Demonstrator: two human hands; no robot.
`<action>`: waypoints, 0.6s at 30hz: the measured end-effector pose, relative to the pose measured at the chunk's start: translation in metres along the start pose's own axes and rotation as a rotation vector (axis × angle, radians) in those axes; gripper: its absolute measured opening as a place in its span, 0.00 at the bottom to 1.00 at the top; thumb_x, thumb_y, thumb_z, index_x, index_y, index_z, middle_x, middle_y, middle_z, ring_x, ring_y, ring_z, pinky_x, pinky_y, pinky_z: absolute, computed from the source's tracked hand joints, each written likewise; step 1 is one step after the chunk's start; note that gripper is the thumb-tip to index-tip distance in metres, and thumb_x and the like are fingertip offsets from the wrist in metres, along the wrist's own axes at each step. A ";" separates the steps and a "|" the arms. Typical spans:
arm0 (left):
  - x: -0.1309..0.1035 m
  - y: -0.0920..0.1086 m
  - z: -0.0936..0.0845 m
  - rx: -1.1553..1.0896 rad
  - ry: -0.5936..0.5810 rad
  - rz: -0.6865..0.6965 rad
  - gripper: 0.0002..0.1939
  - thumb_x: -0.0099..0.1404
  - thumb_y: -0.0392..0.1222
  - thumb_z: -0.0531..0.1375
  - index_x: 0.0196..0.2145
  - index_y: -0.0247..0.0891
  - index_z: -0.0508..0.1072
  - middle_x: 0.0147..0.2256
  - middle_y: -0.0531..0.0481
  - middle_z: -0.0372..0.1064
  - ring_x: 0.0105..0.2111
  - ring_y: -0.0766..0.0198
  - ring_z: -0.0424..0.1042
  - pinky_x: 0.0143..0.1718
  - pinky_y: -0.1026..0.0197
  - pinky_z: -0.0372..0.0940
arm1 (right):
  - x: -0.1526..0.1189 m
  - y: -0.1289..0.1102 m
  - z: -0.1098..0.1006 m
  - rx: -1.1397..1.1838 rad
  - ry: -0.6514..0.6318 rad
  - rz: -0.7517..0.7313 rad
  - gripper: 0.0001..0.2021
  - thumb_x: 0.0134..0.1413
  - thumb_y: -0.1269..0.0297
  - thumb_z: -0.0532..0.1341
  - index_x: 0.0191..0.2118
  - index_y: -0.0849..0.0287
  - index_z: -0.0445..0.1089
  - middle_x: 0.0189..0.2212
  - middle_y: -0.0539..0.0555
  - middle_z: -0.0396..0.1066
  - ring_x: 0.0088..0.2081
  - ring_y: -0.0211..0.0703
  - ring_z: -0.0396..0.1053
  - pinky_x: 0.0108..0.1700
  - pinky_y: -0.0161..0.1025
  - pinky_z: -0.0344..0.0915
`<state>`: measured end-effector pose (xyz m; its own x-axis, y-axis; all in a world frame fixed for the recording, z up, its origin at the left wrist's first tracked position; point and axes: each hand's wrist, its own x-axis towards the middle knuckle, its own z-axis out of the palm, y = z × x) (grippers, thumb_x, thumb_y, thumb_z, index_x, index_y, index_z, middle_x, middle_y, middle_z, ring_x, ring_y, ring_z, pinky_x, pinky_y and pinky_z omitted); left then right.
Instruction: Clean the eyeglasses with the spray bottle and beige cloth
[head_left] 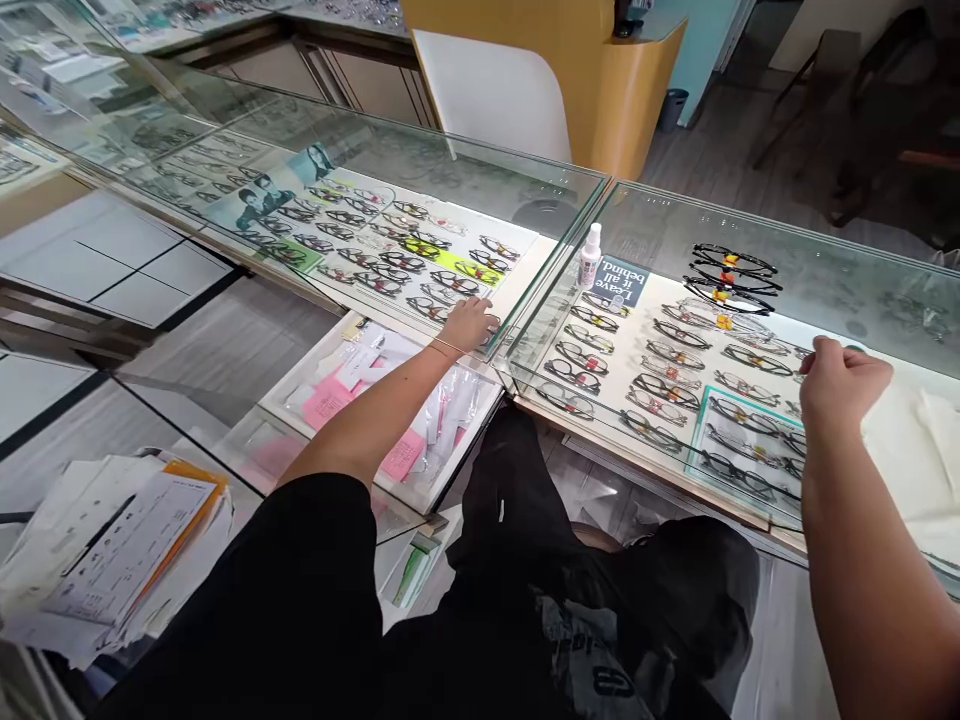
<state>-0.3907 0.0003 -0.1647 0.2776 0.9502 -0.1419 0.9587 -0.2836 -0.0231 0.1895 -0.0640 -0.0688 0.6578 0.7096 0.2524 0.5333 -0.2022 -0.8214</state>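
My left hand (pixel 471 325) lies on the glass top of the left showcase (pixel 337 125), near its front right corner, with the fingers apart and nothing visible in them. My right hand (pixel 841 380) is over the right showcase, its fingers curled together; whatever may be in them is hidden. Left of the right hand, several black eyeglasses (pixel 733 262) with orange tags are lined up close together. Rows of eyeglasses (pixel 679 333) are displayed beneath the glass. A white spray bottle (pixel 590 258) stands upright near the seam between the two showcases.
Below my left arm, an open drawer (pixel 427 495) holds pink slips and clear plastic bags. A pile of papers (pixel 142 550) lies at lower left. White cloth or paper (pixel 937 440) is at far right. Behind the showcases stands a white chair (pixel 499 95).
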 end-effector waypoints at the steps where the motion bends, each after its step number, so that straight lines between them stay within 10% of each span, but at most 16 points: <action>1: 0.005 -0.001 0.002 -0.002 0.000 0.012 0.17 0.72 0.34 0.55 0.47 0.38 0.85 0.67 0.34 0.65 0.67 0.40 0.59 0.65 0.42 0.56 | -0.001 -0.001 0.000 -0.013 -0.007 0.003 0.15 0.50 0.70 0.62 0.15 0.55 0.68 0.10 0.48 0.51 0.17 0.39 0.50 0.27 0.48 0.50; 18: 0.021 0.006 -0.009 0.020 0.012 0.001 0.16 0.72 0.32 0.54 0.45 0.33 0.83 0.52 0.30 0.72 0.55 0.43 0.67 0.54 0.47 0.58 | -0.007 -0.008 -0.003 -0.032 -0.065 0.063 0.16 0.53 0.64 0.64 0.17 0.56 0.68 0.10 0.45 0.46 0.16 0.37 0.48 0.26 0.47 0.50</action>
<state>-0.3790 0.0197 -0.1587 0.2795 0.9513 -0.1297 0.9570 -0.2870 -0.0430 0.1825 -0.0693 -0.0619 0.6554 0.7369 0.1657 0.5091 -0.2690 -0.8176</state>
